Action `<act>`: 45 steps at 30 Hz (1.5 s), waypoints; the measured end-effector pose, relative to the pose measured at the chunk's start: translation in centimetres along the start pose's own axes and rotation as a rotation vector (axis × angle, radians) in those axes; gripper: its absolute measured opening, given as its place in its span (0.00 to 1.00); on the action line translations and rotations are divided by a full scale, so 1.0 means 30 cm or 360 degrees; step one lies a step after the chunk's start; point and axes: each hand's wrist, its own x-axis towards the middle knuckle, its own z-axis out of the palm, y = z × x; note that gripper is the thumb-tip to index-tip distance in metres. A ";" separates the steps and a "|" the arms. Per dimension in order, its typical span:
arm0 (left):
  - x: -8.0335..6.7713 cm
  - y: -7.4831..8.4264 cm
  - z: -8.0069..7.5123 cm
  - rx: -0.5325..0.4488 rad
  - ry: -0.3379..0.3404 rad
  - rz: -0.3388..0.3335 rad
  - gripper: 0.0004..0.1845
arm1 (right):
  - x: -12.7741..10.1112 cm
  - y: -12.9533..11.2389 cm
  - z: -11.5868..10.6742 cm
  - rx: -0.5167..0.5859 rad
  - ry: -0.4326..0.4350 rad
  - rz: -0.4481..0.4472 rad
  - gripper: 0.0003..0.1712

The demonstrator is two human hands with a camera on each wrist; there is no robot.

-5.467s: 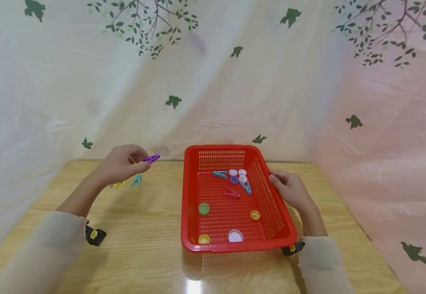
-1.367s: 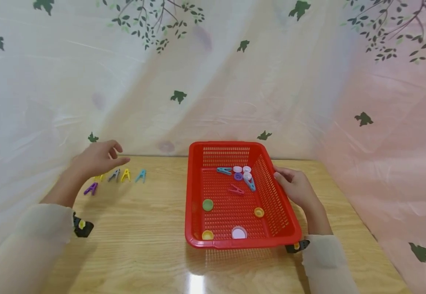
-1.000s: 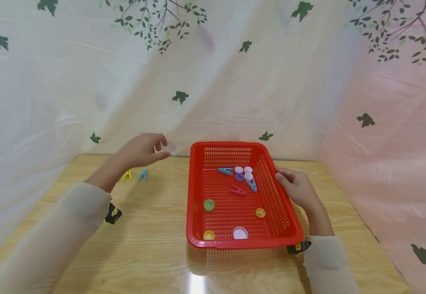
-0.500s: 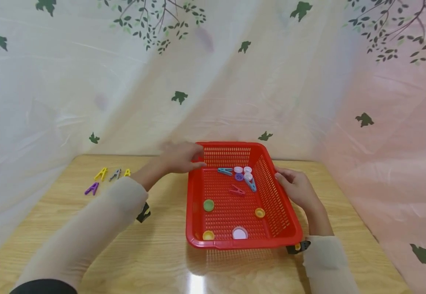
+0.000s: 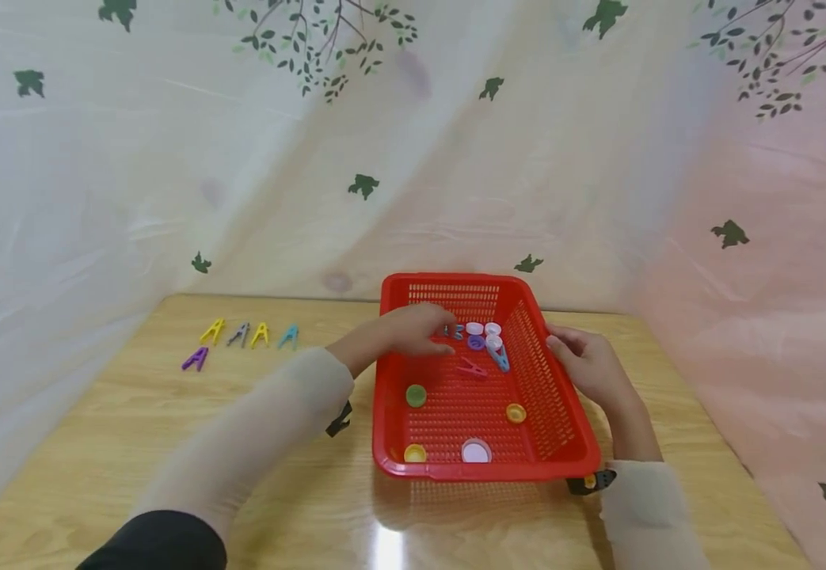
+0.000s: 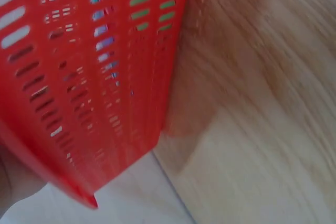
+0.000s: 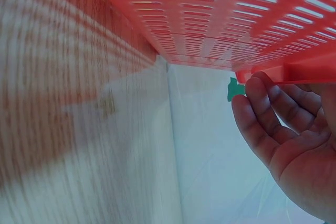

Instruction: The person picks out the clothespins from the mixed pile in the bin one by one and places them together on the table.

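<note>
In the head view, my left hand (image 5: 416, 331) reaches over the left side of the red plastic basket (image 5: 380, 412), thumb and fingers apart. Its fingertips partly cover a teal clothespin (image 5: 458, 332) near the back. Beside that lie white bottle caps (image 5: 474, 328), a purple cap (image 5: 476, 342) and a light-blue clothespin (image 5: 500, 359). A pink clothespin (image 5: 472, 367) rests nearer the middle. My right hand (image 5: 587, 364) holds the basket's right rim; in the right wrist view its fingers bend beneath the red rim (image 7: 310, 69). The left wrist view shows mostly the basket's slotted wall (image 6: 105, 93).
On the wooden table's left lie two yellow clothespins (image 5: 260, 334), a grey one (image 5: 239, 334), a light-blue one (image 5: 289, 336) and a purple one (image 5: 195, 359). The basket also holds a green cap (image 5: 416, 396), yellow caps (image 5: 515, 413) and a larger white cap (image 5: 476, 451).
A purple clothespin, earlier in my left hand, now lies on the table at the left. That hand has since moved right, into the basket. My right hand stays at the rim.
</note>
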 end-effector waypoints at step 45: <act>0.084 0.058 0.116 0.0190 -0.0273 -0.0042 0.16 | -0.010 -0.002 -0.005 -0.0010 0.0025 -0.0035 0.29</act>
